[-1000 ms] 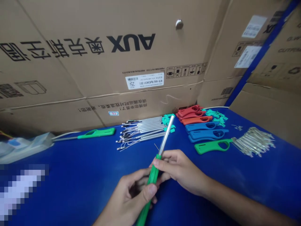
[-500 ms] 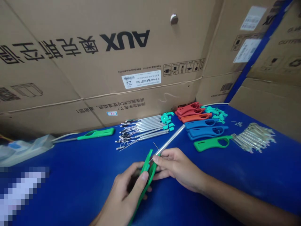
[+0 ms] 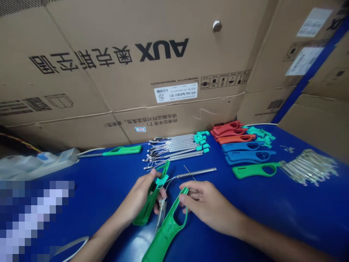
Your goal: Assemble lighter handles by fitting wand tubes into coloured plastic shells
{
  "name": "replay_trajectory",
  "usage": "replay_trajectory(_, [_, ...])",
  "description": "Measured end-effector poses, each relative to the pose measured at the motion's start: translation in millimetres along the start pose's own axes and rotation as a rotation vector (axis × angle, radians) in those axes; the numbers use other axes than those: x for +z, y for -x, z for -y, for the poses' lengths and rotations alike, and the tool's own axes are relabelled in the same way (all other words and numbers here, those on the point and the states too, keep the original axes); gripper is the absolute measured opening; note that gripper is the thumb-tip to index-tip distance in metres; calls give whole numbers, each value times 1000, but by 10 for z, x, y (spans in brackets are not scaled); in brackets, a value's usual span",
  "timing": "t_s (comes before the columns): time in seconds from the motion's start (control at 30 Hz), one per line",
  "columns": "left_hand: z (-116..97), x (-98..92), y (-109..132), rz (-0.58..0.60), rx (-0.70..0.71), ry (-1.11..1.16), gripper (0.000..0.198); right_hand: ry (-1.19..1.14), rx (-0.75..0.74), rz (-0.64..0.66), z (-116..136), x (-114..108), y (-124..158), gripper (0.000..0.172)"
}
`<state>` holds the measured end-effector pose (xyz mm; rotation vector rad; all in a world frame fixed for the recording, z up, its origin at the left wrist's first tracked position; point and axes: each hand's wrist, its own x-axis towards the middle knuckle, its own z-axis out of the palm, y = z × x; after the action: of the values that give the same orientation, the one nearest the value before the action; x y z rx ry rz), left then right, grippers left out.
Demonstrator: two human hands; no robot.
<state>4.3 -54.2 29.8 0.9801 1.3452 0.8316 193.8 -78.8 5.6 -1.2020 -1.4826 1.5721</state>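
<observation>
My left hand (image 3: 144,193) is closed on a green lighter shell half (image 3: 146,211), with a turquoise trigger (image 3: 161,181) at its upper part. My right hand (image 3: 201,203) pinches the narrow end of another green shell half (image 3: 166,233), its hollow inside facing up. Between the two halves, a clear fuel tank (image 3: 161,214) hangs or lies close to my left fingers; whether they touch it is unclear. Beyond my hands, a silver metal tube (image 3: 196,173) with a wire lies on the blue table, beside a thin pin-like piece.
Behind stand silver tubes with wires (image 3: 180,145), turquoise triggers (image 3: 201,137), and red, orange, blue (image 3: 245,156) and green lighter shells (image 3: 253,170). Clear fuel tanks (image 3: 308,165) lie right. A lighter (image 3: 122,150) and power strip (image 3: 58,163) sit left. Cardboard (image 3: 169,120) walls the back.
The green halves, earlier close together in my hands, are now apart. The metal tube, earlier by my right fingers, now lies on the table. My view has shifted left.
</observation>
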Motion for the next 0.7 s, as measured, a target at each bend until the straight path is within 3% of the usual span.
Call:
replay_trajectory(0.13, [-6,-25,55,24,24,-74,53,579,-379,-155,-15,25,81,16])
replay_trajectory(0.27, [39,-1,184,37,276,-329,36,746,-678,-190,17,39,100,14])
replay_trajectory(0.37, [88,25,249,74,401,-435,35,763,-725,-161,43,74,92,17])
replay_trajectory(0.53, [112,27,225,152,381,-499,40,777,-685,-147,45,76,68,15])
replay_trajectory(0.7, [71,-9,164,179,408,-623,39,584,-632,-111,5,-21,14,16])
